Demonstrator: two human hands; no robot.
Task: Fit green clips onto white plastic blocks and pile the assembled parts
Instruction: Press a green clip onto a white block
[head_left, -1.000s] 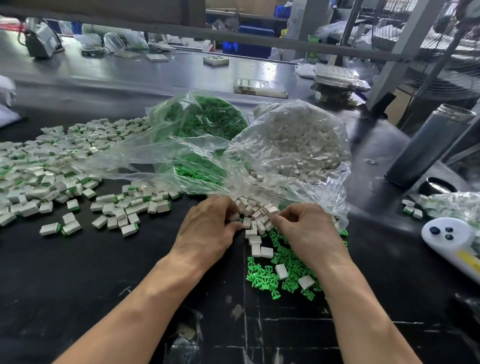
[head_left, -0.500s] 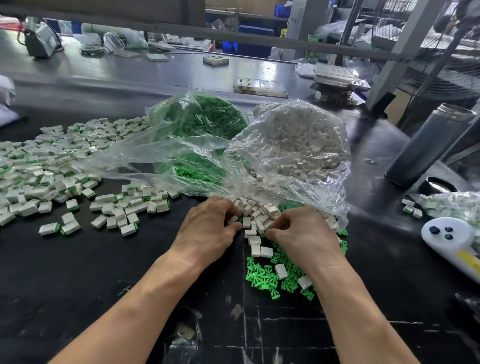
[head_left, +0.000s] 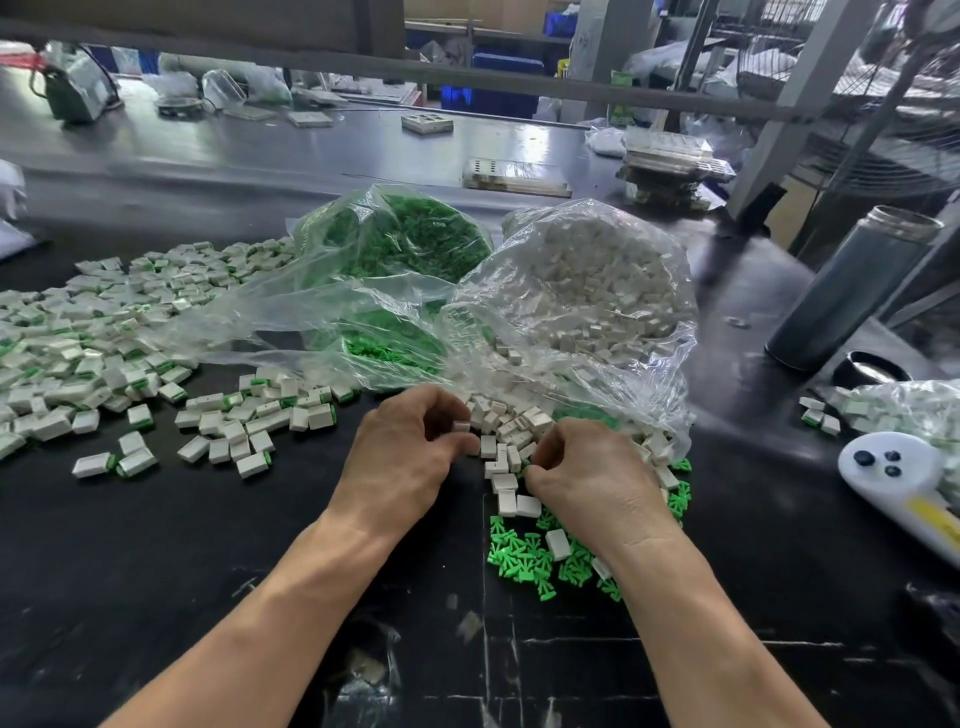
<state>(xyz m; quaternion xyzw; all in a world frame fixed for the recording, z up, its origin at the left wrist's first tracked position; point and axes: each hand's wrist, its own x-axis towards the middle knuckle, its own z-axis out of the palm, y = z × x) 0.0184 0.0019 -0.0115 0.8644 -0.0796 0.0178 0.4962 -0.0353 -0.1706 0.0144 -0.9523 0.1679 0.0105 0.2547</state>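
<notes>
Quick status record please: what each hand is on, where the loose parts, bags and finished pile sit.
left hand: fingers curled, pinching a white block
right hand: grip curled on a small green clip
loose white blocks: spilled between the hands at the bag mouth
loose green clips: on the table under the right wrist
bag of white blocks: right, open
bag of green clips: behind, left of it
finished pile: far left

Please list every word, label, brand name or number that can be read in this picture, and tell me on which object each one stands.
No text can be read.
The yellow label on the white device at the right: too blurred to read.
The green package at the back: print too small to read.
The white plastic blocks and green clips show no marking.
</notes>
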